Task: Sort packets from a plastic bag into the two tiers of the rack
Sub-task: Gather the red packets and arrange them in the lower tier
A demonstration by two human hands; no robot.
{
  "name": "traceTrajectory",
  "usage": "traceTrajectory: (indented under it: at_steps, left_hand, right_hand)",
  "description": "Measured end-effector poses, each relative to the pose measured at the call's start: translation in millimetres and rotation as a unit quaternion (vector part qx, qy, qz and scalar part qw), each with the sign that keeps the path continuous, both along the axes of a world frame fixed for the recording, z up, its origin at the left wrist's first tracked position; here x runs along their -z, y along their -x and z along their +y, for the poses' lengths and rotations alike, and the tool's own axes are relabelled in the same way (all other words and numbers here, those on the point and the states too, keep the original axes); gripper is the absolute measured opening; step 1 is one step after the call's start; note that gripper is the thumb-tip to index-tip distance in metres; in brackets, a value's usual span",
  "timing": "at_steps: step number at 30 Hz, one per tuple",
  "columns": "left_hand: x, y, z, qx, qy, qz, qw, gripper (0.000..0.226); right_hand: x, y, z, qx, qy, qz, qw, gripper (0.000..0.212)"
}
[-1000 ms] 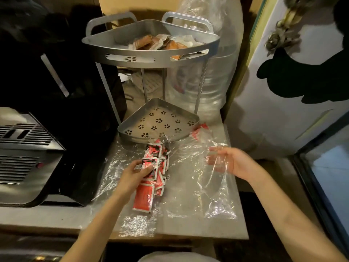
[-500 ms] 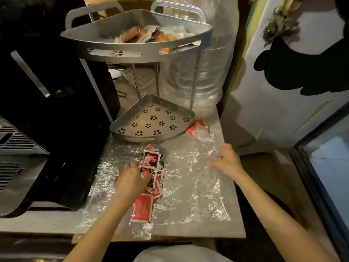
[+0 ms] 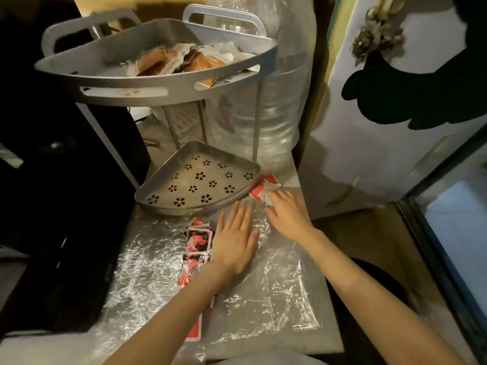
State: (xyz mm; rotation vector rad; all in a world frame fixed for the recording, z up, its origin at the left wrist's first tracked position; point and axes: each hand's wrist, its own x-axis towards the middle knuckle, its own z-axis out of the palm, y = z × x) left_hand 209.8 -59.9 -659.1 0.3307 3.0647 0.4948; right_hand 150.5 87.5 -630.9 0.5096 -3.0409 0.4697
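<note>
A grey two-tier corner rack stands at the back of the table. Its upper tier (image 3: 147, 85) holds several brown and white packets (image 3: 168, 61); its lower tier (image 3: 195, 204) has a bare perforated floor. A clear plastic bag (image 3: 147, 262) lies flattened on the table, with a pile of red packets (image 3: 197, 246) on it. My left hand (image 3: 234, 241) rests flat, fingers spread, just right of that pile. My right hand (image 3: 287, 214) reaches, fingers spread, to a red and white packet (image 3: 263, 187) beside the lower tier's right corner, fingertips touching it.
A large clear water bottle (image 3: 276, 106) stands behind the rack on the right. A black appliance (image 3: 66, 206) fills the left side. A white door (image 3: 395, 127) stands at the right, past the table's right edge (image 3: 332, 299).
My left hand left the red pile and moved right, now lying flat. My right hand moved forward and left to the packet by the lower tier.
</note>
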Motion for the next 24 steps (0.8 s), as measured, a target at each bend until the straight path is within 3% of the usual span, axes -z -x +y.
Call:
traceTrajectory:
  at_steps: [5,24]
  left_hand:
    - [18,4,3,-0.006,0.016,-0.028,0.999,0.064]
    - [24,2,1,0.015,0.023,-0.047,0.999,0.066]
  right_hand:
    - [6,3,1,0.006,-0.024,0.028,0.999,0.038]
    - [-9,-4,20,0.047,0.152,-0.018,0.987,0.014]
